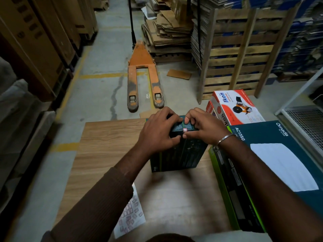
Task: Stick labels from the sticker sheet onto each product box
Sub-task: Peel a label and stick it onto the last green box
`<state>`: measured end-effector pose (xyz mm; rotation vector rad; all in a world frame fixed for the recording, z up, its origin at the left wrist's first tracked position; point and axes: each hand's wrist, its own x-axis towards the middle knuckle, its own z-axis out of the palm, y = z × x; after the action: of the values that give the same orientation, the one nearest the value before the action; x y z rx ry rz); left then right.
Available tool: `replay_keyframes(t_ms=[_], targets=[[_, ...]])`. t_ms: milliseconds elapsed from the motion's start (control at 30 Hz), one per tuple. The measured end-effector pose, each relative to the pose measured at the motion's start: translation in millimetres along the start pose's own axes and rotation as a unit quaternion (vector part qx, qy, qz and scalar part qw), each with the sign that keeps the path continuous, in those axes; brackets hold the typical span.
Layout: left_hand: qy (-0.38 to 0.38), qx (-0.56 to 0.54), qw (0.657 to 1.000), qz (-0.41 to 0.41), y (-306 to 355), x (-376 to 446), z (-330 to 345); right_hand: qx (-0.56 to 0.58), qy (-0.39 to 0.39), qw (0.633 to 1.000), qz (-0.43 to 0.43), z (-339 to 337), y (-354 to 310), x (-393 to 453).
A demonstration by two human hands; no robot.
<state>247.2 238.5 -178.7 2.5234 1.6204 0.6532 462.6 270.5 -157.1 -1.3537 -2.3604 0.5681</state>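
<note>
Dark product box (178, 154): upright mid-table (108, 147), gripped by left hand (157, 135); right hand (202, 128) pinches small label (185, 130) on its top. Sticker sheet (130, 215): nearer the person. Omada box (279, 154): right of it.

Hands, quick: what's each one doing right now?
Left hand: fingers curled round the dark box, holding it.
Right hand: fingers pressing a small label onto the box top.

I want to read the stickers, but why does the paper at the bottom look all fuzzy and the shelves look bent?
Head view: the white sticker sheet lies near the frame's bottom edge, smeared by blur; the wide-angle lens bends the brown cardboard stacks at the left edge; dim light leaves the dark green product box murky, though the small white label on it shows.
</note>
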Motion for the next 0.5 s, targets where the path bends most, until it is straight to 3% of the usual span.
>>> replay_keyframes(t_ms=[100,233,500], targets=[[-0.001,0.001,1.0,-0.001,-0.8,1.6,-0.7,-0.002,-0.007,1.0,0.002,-0.6,1.9,-0.5],[0.008,-0.001,1.0,-0.005,1.6,-1.2,0.6,0.126,-0.002,0.992,0.021,-3.6,5.1,-1.1],[0.009,-0.003,1.0,-0.016,4.4,-2.7,1.3,0.086,0.006,0.996,0.014,-1.0,0.9,-2.5]])
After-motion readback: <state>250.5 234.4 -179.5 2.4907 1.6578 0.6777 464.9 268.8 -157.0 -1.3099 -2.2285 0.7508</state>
